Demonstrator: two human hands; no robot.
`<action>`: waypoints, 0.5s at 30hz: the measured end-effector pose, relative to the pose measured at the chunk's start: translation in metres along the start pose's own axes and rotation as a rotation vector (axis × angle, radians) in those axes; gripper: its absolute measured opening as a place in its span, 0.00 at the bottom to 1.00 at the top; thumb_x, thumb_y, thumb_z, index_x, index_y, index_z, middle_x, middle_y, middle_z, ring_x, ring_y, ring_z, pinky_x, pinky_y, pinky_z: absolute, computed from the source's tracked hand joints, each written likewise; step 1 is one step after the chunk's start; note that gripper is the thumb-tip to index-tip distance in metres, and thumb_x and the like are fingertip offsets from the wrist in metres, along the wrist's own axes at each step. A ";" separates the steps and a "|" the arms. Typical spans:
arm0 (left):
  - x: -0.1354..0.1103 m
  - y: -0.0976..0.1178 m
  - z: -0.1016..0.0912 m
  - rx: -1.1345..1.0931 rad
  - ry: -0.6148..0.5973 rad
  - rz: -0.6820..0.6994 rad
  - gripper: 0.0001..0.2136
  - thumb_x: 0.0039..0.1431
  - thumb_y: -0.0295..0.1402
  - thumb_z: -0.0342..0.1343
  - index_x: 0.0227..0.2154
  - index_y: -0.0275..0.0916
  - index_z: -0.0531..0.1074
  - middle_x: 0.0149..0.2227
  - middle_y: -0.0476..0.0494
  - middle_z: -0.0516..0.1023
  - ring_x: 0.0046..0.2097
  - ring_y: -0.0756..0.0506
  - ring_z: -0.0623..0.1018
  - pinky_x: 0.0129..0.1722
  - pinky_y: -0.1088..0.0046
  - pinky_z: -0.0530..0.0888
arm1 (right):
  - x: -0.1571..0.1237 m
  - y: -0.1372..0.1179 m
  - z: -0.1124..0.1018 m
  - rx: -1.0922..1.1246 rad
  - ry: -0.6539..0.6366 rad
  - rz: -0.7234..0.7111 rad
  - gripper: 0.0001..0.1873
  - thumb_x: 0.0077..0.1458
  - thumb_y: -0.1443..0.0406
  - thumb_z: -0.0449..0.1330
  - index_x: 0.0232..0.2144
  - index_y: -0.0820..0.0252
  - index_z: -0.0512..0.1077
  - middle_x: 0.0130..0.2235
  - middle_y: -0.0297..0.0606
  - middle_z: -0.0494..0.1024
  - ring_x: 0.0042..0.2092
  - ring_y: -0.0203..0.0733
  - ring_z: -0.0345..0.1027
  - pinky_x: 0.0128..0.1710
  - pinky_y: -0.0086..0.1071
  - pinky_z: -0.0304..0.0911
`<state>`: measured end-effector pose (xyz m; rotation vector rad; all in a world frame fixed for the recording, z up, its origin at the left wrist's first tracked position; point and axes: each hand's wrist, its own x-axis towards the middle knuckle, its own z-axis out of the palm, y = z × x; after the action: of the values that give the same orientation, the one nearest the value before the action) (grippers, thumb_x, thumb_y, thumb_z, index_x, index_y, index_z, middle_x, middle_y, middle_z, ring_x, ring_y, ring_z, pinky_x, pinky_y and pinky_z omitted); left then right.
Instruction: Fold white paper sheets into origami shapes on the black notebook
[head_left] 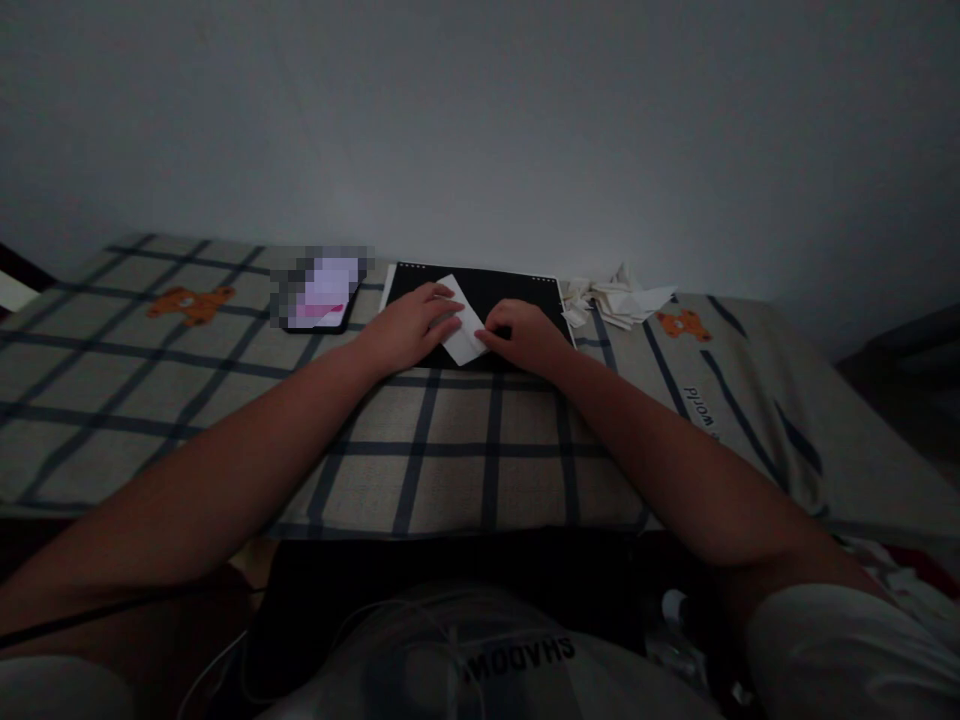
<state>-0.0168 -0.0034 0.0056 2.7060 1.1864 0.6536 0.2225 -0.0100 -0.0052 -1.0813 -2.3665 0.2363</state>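
Observation:
A small white folded paper lies on a black board set on a checked cloth. My left hand lies flat over the paper's left side, fingers stretched out and pressing down. My right hand is curled at the paper's right edge, its fingertips pinching or pressing that edge. The part of the paper under my left fingers is hidden.
A phone with a lit, blurred screen lies left of the board. A heap of crumpled white paper pieces sits to the board's right. The checked cloth with orange bear prints covers the surface against a plain wall.

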 end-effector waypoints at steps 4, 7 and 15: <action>-0.001 -0.002 0.002 -0.027 -0.028 -0.033 0.24 0.71 0.45 0.42 0.58 0.37 0.74 0.64 0.35 0.68 0.64 0.37 0.70 0.67 0.54 0.66 | 0.000 0.001 0.002 -0.011 -0.018 -0.050 0.12 0.63 0.59 0.60 0.30 0.58 0.77 0.39 0.42 0.80 0.44 0.45 0.70 0.50 0.40 0.61; 0.000 -0.005 0.003 -0.028 -0.030 -0.040 0.24 0.70 0.46 0.44 0.57 0.38 0.74 0.64 0.36 0.69 0.65 0.37 0.69 0.67 0.54 0.65 | -0.001 0.000 0.002 -0.006 -0.027 -0.082 0.13 0.64 0.59 0.60 0.31 0.59 0.78 0.41 0.42 0.80 0.44 0.45 0.70 0.50 0.40 0.60; 0.003 -0.011 0.001 -0.008 -0.052 -0.006 0.25 0.70 0.45 0.42 0.53 0.35 0.76 0.60 0.33 0.74 0.65 0.36 0.70 0.67 0.52 0.65 | -0.002 0.000 -0.002 0.011 -0.055 -0.161 0.15 0.66 0.59 0.58 0.33 0.57 0.81 0.42 0.41 0.81 0.45 0.44 0.70 0.51 0.41 0.61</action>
<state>-0.0219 0.0061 0.0028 2.6949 1.1762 0.5815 0.2247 -0.0113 -0.0047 -0.8834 -2.4836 0.2231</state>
